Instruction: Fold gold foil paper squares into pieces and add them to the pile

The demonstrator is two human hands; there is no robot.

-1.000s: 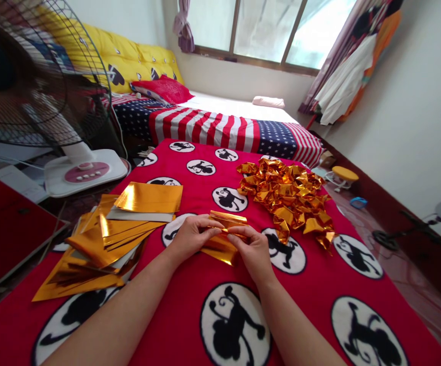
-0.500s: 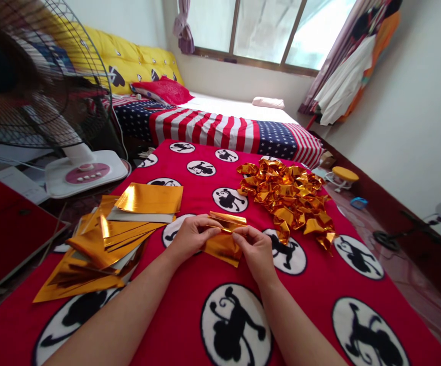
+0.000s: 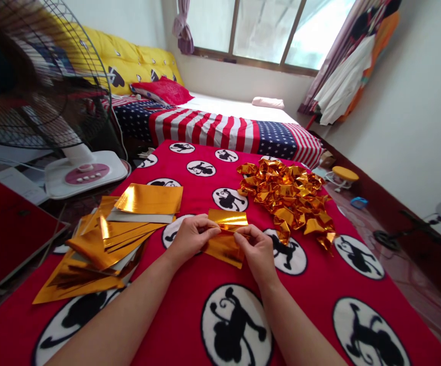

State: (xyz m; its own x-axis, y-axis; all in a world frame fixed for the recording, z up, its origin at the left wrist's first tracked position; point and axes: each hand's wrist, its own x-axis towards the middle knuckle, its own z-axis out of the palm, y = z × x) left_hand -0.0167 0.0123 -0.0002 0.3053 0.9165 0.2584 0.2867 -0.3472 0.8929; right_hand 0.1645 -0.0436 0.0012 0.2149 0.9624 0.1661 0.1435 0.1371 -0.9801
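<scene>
A gold foil sheet [image 3: 225, 248] lies at the middle of the red cloth, with a crease running across it between the two hands. My left hand [image 3: 195, 235] pinches its left edge between thumb and fingers. At the right edge, my right hand [image 3: 256, 246] grips the sheet the same way. The sheet's far part stands out beyond the fingers and its near part rests toward me. Left of my left hand is a loose stack of gold sheets [image 3: 150, 199], some showing grey sides. A heap of folded gold foil pieces [image 3: 287, 195] sits beyond my right hand.
The red cloth [image 3: 300, 315] with monkey prints covers the surface under the hands. A fan [image 3: 87, 173] stands at the left beside a dark red panel [image 3: 12, 229]. Behind is a bed [image 3: 220, 127]; a yellow stool [image 3: 345, 174] stands at the right.
The far part of the foil sheet, curled over before, now lies flatter and opens away from me. Both hands keep their grip and have barely moved.
</scene>
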